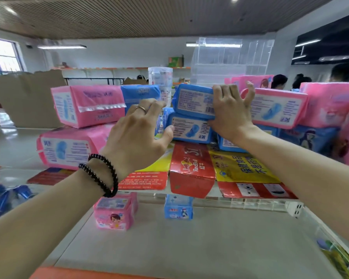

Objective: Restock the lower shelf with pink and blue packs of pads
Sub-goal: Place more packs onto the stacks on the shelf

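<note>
Your right hand (231, 109) grips the end of a blue plastic pack of pads (193, 101), fingers curled over its top edge and thumb raised beside it. That top blue pack sits on a second blue pack (189, 128), the two stacked at the middle of the upper shelf. Your left hand (137, 135) reaches toward the same stack with fingers loosely spread and holding nothing; its thumb tip touches the lower pack's left end. You wear a gold ring (140, 108) on that hand and two dark beaded bracelets (101, 174) on the wrist.

Left of your hands, two pink packs (89, 105) are stacked one on the other, with another blue pack (139, 95) behind them. Right of your hands, more pink packs (278, 107) lie over blue ones; their exact number cannot be told. All rest on flattened red and yellow printed cardboard (191, 168) lining the upper shelf.

On the lower shelf (189, 248), a pale flat surface, two packs stand upright and well apart: one small pink pack (115, 212) on the left, one small blue pack (178, 207) near the middle.

Behind the stacks stand clear plastic containers (230, 61).
</note>
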`<action>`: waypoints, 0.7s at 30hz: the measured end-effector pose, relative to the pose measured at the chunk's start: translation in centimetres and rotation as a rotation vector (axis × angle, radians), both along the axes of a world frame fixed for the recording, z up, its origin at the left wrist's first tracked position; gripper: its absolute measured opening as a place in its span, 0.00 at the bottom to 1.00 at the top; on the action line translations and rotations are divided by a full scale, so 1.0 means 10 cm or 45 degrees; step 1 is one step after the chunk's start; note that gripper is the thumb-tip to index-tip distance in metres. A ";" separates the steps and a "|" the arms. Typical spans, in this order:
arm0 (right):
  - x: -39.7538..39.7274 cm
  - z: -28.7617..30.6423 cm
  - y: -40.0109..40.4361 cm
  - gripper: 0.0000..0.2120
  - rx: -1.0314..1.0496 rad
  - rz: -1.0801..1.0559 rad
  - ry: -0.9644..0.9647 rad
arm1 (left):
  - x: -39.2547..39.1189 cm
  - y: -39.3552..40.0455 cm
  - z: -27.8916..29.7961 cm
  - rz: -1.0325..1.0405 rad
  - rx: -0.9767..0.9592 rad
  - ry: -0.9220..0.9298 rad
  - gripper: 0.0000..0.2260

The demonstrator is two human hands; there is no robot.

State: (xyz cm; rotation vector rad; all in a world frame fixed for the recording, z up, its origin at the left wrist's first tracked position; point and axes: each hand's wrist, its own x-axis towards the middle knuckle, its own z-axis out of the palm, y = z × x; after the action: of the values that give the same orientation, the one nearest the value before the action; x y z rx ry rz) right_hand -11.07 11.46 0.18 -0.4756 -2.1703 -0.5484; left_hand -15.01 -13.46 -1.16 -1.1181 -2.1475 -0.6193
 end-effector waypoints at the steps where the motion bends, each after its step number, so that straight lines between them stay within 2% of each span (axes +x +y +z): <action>1: 0.03 0.00 0.01 0.34 0.011 0.039 0.035 | 0.01 0.00 0.01 -0.030 0.032 -0.041 0.23; 5: 0.25 -0.02 -0.10 0.35 0.136 0.216 0.186 | 0.02 0.01 0.07 -0.188 0.242 -0.404 0.20; 7: 0.40 -0.04 -0.25 0.35 0.259 0.280 0.237 | 0.07 0.03 0.12 -0.313 0.409 -0.734 0.18; 10: 0.60 -0.08 -0.48 0.33 0.468 0.439 0.370 | 0.14 0.05 0.20 -0.643 0.775 -1.183 0.17; 12: 0.66 -0.12 -0.62 0.28 0.601 0.544 0.511 | 0.17 0.03 0.24 -0.865 0.911 -1.331 0.18; 15: 0.73 -0.22 -0.77 0.22 0.637 0.679 0.585 | 0.17 -0.07 0.19 -0.933 1.021 -1.383 0.12; 16: 0.80 -0.26 -0.82 0.24 0.580 0.724 0.528 | 0.16 -0.11 0.16 -0.927 1.026 -1.381 0.14; 17: 0.87 -0.31 -0.87 0.28 0.457 0.777 0.437 | 0.15 -0.15 0.13 -0.921 1.024 -1.363 0.20; 19: 1.04 -0.42 -0.99 0.40 0.073 0.912 0.279 | 0.16 -0.25 0.06 -0.952 0.996 -1.299 0.30; 21: 1.22 -0.50 -1.13 0.43 -0.265 1.065 0.312 | 0.23 -0.35 0.00 -0.981 1.006 -1.198 0.31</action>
State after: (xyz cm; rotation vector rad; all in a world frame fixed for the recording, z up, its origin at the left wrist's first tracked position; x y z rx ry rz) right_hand 1.12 0.12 -4.77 0.2637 -1.9636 0.1894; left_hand -12.69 -16.92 -1.21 -1.2600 -1.6543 -2.4712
